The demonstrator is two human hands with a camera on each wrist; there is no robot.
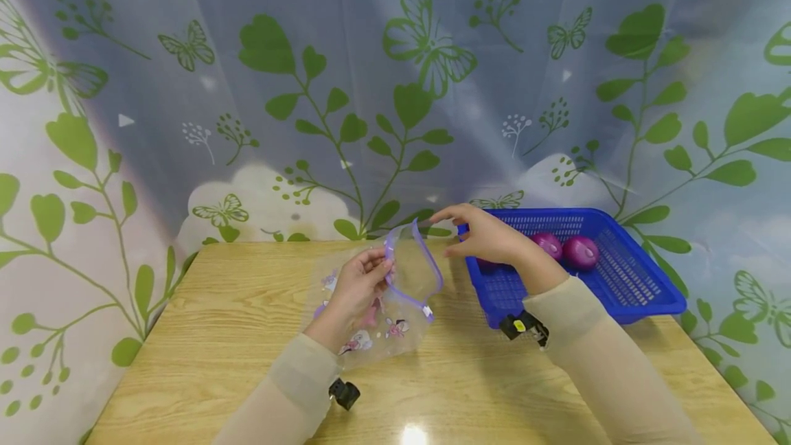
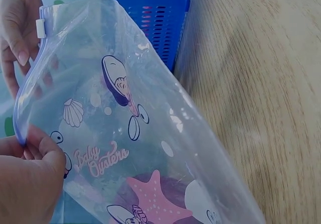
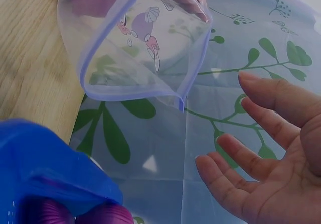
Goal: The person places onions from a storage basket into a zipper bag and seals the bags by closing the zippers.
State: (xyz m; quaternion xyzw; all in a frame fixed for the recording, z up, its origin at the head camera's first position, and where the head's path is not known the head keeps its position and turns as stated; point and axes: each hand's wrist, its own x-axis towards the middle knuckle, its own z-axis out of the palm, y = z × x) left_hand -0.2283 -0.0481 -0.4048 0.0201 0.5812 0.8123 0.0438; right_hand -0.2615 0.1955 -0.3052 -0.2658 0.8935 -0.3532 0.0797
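Observation:
A clear zip bag [image 1: 395, 335] with a purple rim and printed sea creatures hangs over the wooden table, its mouth spread. The left hand [image 1: 360, 287] pinches the rim on its left side; in the left wrist view the left hand [image 2: 30, 179] has thumb and fingers on the zip edge [image 2: 21, 108]. Just right of the bag's mouth is the right hand [image 1: 488, 235], fingers spread and holding nothing. In the right wrist view the right hand [image 3: 276, 148] is apart from the bag [image 3: 130, 91]. A white slider [image 1: 428, 311] sits on the rim.
A blue perforated basket [image 1: 643, 294] stands at the table's right, holding several shiny purple round objects [image 1: 581, 253], partly behind the right forearm. The wooden table [image 1: 204, 335] ends at the back against a curtain [image 1: 346, 88] printed with leaves and butterflies.

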